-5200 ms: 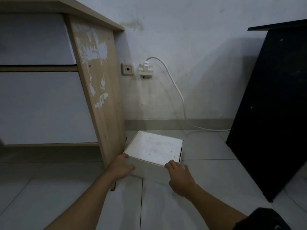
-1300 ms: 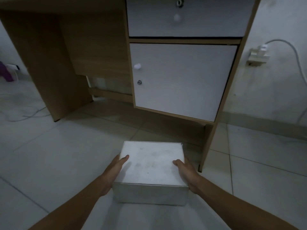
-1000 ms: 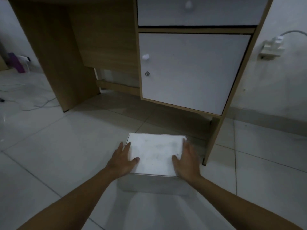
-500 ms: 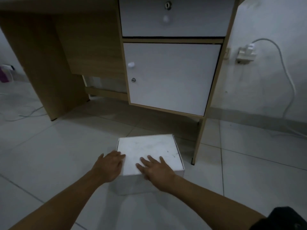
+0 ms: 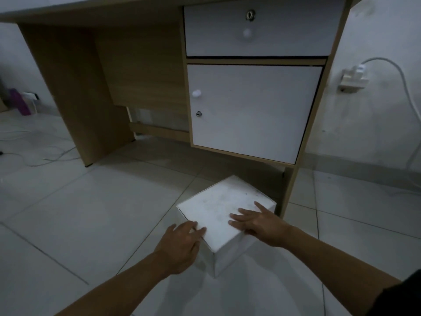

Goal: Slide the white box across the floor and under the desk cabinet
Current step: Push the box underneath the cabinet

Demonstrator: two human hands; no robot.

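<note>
White box [image 5: 224, 207] sits on the tiled floor [image 5: 91, 213], turned corner-on so one corner points back toward the person and the far corner reaches into the shadow at the front of the desk cabinet [image 5: 252, 110]; most of the box lies out in front of the cabinet, not beneath it; the cabinet's wooden side panel [image 5: 293, 183] stands just beyond and to the outside of the right hand.

Left hand [image 5: 180, 245] has its grip spread; the palm lies against the box's near-left side and the fingertips [image 5: 200, 230] hook over the top edge; nothing is pinched. Right hand [image 5: 262, 226] lies flat on the lid near its near-right edge, grip likewise spread, fingers [image 5: 241, 212] fanned and pointing across the top toward the left hand; the two hands are near each other with a strip of bare lid between them.

Beyond the hands the cabinet door carries a white knob [image 5: 196, 93] and a small keyhole [image 5: 198, 114]; above it a drawer [image 5: 257, 28] has its own lock and knob; further out past the right hand a wall socket [image 5: 352, 77] holds a plug with a white cable [image 5: 407, 87] trailing down.
</note>
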